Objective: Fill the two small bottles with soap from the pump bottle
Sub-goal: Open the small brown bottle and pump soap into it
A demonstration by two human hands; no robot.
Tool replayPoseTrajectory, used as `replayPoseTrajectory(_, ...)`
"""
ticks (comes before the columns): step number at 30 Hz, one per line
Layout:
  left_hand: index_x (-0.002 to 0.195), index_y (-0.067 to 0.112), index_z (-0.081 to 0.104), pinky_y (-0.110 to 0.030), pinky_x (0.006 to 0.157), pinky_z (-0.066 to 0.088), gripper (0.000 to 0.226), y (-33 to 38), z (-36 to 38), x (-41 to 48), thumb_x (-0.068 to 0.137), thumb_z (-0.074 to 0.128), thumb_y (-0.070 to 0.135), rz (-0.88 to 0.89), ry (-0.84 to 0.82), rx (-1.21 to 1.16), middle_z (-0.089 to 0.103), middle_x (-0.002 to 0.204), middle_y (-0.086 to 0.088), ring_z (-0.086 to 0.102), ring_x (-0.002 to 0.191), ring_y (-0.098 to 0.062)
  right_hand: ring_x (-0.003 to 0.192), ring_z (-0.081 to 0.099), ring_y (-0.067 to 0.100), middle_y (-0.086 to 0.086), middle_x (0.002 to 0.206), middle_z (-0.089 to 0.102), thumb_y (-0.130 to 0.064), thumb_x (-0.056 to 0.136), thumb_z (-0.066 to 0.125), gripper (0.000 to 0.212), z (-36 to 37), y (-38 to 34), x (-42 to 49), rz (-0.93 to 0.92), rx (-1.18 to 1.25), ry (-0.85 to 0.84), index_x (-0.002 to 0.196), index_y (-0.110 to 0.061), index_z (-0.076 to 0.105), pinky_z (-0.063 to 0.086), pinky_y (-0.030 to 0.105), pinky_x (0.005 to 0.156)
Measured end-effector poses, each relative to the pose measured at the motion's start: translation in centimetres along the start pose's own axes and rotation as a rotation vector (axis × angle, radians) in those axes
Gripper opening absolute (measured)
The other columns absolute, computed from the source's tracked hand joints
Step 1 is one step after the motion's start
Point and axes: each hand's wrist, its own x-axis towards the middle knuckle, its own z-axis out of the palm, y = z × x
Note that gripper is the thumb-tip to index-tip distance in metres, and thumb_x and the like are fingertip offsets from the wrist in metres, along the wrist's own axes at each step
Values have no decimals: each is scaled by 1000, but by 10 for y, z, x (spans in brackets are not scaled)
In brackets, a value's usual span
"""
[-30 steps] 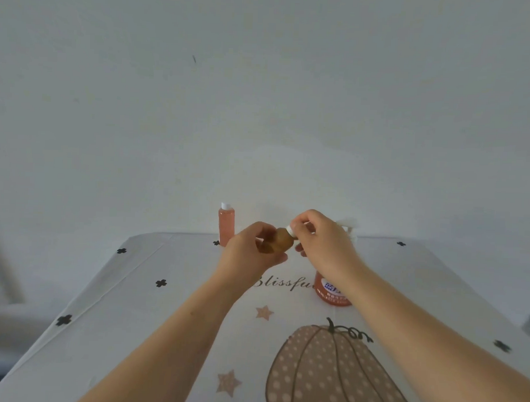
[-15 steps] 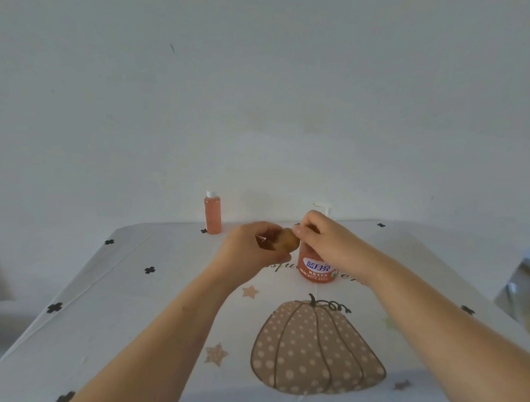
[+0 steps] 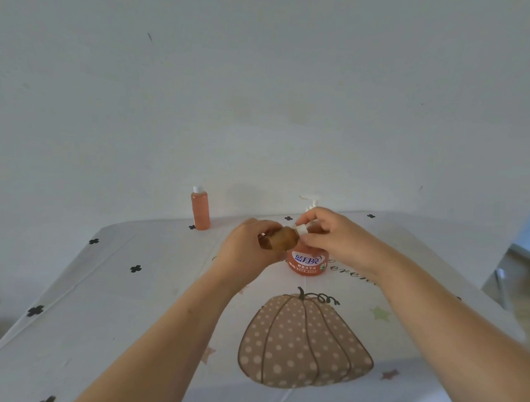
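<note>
Pale bare wall (image 3: 261, 95) fills the far half of the view. Below it lies the surface (image 3: 134, 301), covered by a light cloth (image 3: 108, 339) printed with black crosses, stars and a large dotted pumpkin (image 3: 305, 343) on the near side.

At the far left edge a small bottle (image 3: 200, 210) stands upright, filled with orange soap and closed with a white top, well apart from the hands. The pump bottle (image 3: 307, 260) stands just beyond the pumpkin, partly hidden by both hands, with its white pump head showing above the right one.

Both hands meet above the surface, in front of the pump bottle. The left hand (image 3: 245, 248) has its fingers (image 3: 264, 225) curled round the second small bottle (image 3: 282, 240), an amber one tipped on its side with the neck pointing right. The right hand (image 3: 331, 233) pinches the white cap (image 3: 301, 230) at that neck between thumb and fingertips. Whether the cap is seated on the neck or just off it cannot be told.
</note>
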Motion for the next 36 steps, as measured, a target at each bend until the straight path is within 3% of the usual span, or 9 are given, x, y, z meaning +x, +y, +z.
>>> replayPoseTrajectory(3,107,30,68,-21,76,43,37,-1,4,-2,73,81,25,11,20,-14,61,101,5,56,88,-9,89,71,14,0,100,73,-41,98,62,25,0,3,-1,50,13,71,113,-21,65,56,34,85)
replayPoseTrajectory(5,105,29,68,-22,76,44,32,2,7,-3,75,79,25,49,18,4,60,98,4,56,87,-10,76,70,13,1,89,75,-45,101,56,32,0,4,-1,85,7,117,104,-15,69,57,32,76)
replayPoseTrajectory(7,107,29,68,-17,74,42,31,5,10,-3,77,77,27,61,-6,45,60,99,6,55,87,-9,68,68,10,1,84,75,-37,102,58,27,-1,4,-2,79,22,121,99,-13,71,56,26,67)
replayPoseTrajectory(11,108,29,70,-24,78,49,33,1,10,0,76,79,25,-5,-65,-37,68,98,9,61,89,-7,77,72,17,5,87,76,-20,99,65,8,-6,11,1,22,62,120,94,-17,71,57,41,86)
replayPoseTrajectory(16,111,28,68,-19,64,45,34,-6,12,0,79,77,21,-141,-73,-236,71,96,9,63,76,-2,78,68,16,2,92,73,-9,95,68,10,-20,22,1,9,99,238,99,-18,64,56,34,81)
replayPoseTrajectory(20,113,30,65,-25,71,50,35,-7,15,0,81,75,23,-200,-19,-315,70,98,10,65,85,-9,86,63,16,-6,94,66,-13,93,70,15,-31,53,7,71,-245,371,92,-26,62,47,31,80)
replayPoseTrajectory(25,116,29,64,-22,71,49,36,-7,20,2,82,75,25,-217,38,-326,69,98,14,64,87,-5,95,60,23,3,110,68,-12,94,64,20,-33,97,6,192,-597,283,113,-16,66,45,28,77)
replayPoseTrajectory(30,118,29,64,-17,73,50,37,-6,23,4,83,75,25,-214,44,-337,67,97,18,62,89,2,107,61,26,3,117,66,-13,93,58,21,-29,112,4,229,-726,231,112,-20,65,46,29,82)
replayPoseTrajectory(36,119,26,65,-22,66,46,37,-5,24,6,83,74,24,-203,36,-389,70,99,9,62,79,-7,116,59,25,3,127,63,-22,95,63,29,-27,104,3,255,-751,188,124,-21,63,48,32,93)
